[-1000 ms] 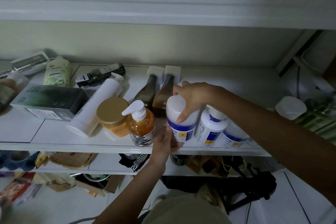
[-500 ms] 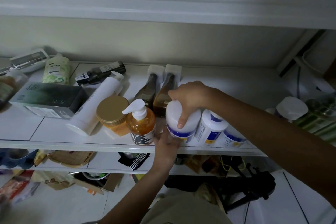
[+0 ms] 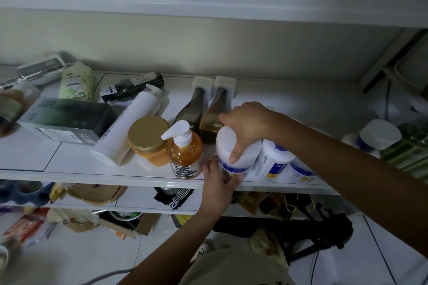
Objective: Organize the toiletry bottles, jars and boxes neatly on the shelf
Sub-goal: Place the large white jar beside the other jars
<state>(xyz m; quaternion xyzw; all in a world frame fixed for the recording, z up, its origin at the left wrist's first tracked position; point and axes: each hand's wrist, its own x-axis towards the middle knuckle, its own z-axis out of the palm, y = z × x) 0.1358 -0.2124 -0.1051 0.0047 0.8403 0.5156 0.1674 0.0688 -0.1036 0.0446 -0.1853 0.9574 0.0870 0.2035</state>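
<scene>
A white bottle with a blue band [image 3: 225,148] stands near the front edge of the white shelf [image 3: 69,173]. My right hand [image 3: 247,122] grips its top from above, and my left hand [image 3: 220,183] holds its base from the front. Two similar white bottles [image 3: 269,162] lean right beside it. To its left stand an orange pump bottle [image 3: 184,152] and a gold-lidded jar [image 3: 148,136]. A long white tube [image 3: 129,127], two brown bottles [image 3: 215,113], a dark bottle [image 3: 132,87], a green-patterned bottle [image 3: 76,81] and a dark green box [image 3: 67,118] lie on the shelf.
Another white-capped bottle [image 3: 375,136] sits at the far right by green items [image 3: 412,152]. A silvery pack [image 3: 41,69] lies at the back left. A lower shelf holds a woven basket [image 3: 95,194] and clutter. A black tripod [image 3: 319,231] lies on the floor.
My left hand has slid up around the base of the blue-banded bottle, and the bottle now stands a little more upright. My right hand keeps its hold on the top.
</scene>
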